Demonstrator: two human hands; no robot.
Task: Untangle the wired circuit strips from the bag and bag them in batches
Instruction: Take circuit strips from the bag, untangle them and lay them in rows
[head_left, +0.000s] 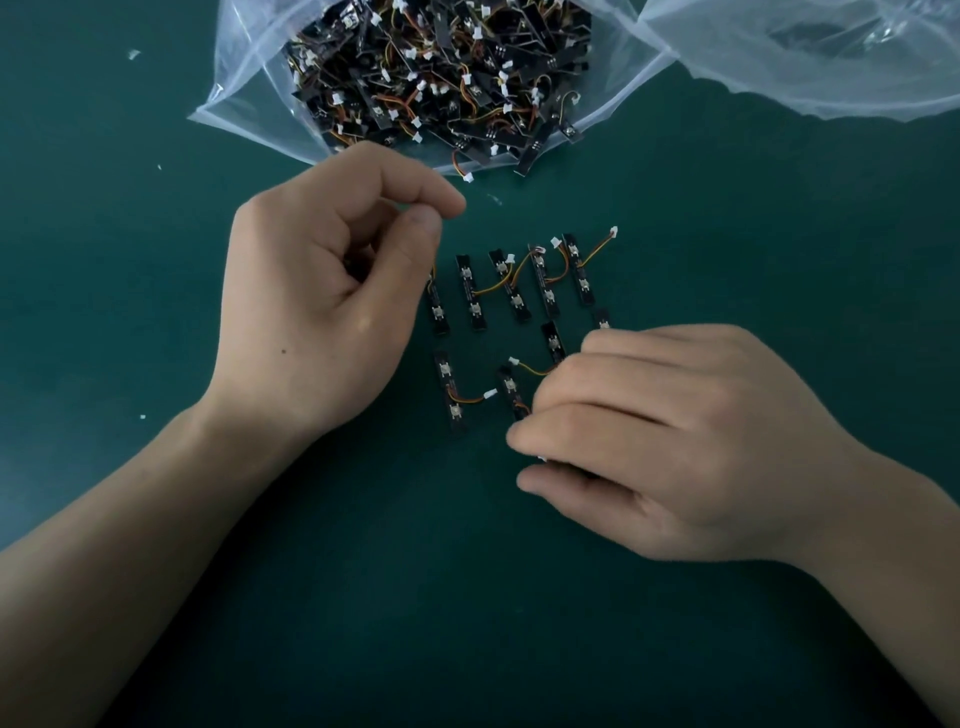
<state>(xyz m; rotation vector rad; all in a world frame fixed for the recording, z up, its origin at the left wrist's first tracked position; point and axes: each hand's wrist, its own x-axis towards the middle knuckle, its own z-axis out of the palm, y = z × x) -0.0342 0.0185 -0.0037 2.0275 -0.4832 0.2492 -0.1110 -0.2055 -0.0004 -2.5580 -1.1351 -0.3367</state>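
Between my two hands, on the green table (156, 312), I am laying untangled circuit strips (519, 283) out in rows, so the sorting step is in hand and bagging is not yet begun. My left hand (317, 291) is hovering with thumb and forefinger pinched nearly shut; what they hold, if anything, I cannot tell. My right hand (660, 441) is curling over the lower row, fingers touching a strip's wire (535, 370). Beyond them, the open bag (244, 109) is holding the tangled mass. Next I judge I should be setting this strip straight, then pulling another free.
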